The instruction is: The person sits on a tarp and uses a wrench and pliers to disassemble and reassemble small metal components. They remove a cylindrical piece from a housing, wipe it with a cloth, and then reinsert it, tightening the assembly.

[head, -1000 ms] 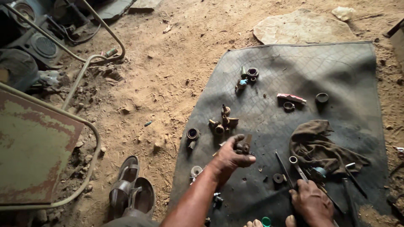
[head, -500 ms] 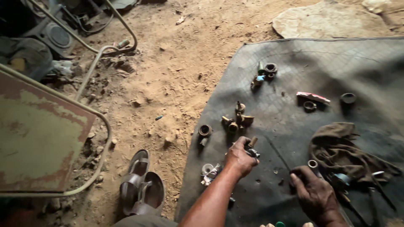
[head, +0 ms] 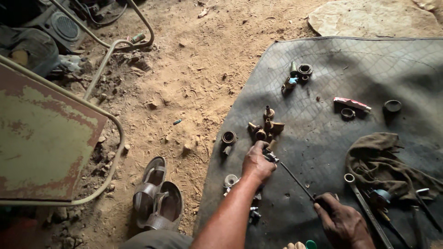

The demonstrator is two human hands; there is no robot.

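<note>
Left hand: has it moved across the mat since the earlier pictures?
No, hardly: the left hand stays just below the brass fittings on the dark mat.

outdoor repair workshop | dirt floor [head: 194, 83] | rubber mat [head: 323, 138] with metal fittings [head: 265, 127] | spanner [head: 367, 210]

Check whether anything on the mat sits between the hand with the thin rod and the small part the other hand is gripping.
Nothing visible does. The right hand holds a thin rod whose tip reaches the small metal fitting gripped by the left hand. Only bare rubber mat lies beneath the rod. The brass fittings sit beyond the left hand.
</note>
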